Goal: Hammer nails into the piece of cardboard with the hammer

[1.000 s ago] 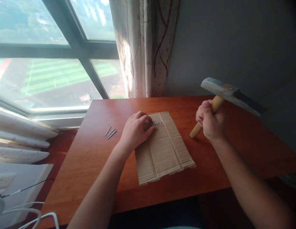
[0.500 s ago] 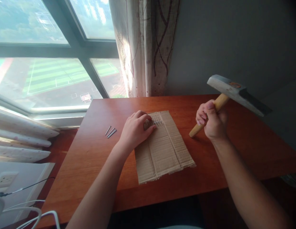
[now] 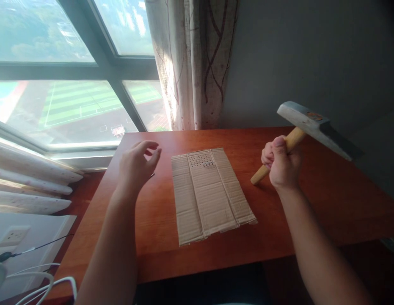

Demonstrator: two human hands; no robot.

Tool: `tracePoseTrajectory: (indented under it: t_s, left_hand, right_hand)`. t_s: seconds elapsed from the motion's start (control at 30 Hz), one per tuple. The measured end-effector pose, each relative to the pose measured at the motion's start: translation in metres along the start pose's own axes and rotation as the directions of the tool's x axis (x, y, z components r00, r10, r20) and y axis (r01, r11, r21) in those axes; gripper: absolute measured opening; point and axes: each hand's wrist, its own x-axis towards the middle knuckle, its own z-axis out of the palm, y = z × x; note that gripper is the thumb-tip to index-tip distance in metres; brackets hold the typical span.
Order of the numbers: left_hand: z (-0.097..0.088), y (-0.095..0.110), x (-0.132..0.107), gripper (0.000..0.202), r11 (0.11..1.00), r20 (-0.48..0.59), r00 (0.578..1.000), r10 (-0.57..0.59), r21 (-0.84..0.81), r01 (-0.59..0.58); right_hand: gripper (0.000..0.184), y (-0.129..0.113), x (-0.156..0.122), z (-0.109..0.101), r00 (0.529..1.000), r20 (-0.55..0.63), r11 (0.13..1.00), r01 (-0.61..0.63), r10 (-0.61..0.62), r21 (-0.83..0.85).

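Note:
My right hand is wrapped round the wooden handle of a hammer, which is held up with its metal head above the table's right side. To the left, my left hand hovers over the table with thumb and fingers apart and nothing seen between them. Beneath it the tip of a nail shows; the hand hides the rest. A flat piece of cardboard lies between my hands, creased lengthwise. Near its far edge is a patch of small dark holes, with a few small bits beside them too fine to make out.
The reddish-brown wooden table reaches to a large window at the left and a grey wall behind. A patterned curtain hangs at the far edge. White cables and a wall socket are at lower left.
My left hand has let go of the cardboard and moved left over the nails, which it now mostly covers. The holes in the cardboard are uncovered. My right hand and the hammer have barely moved.

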Motion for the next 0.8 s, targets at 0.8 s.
tracePoseTrajectory:
  t_s: [0.8]
  left_hand:
    - [-0.003,-0.023,-0.009,0.022,0.984,0.116,0.979,-0.17,0.068,0.163]
  right_hand:
    - [0.053,0.005,0.002,-0.006,0.999,-0.015,0.979,0.047,-0.045,0.198]
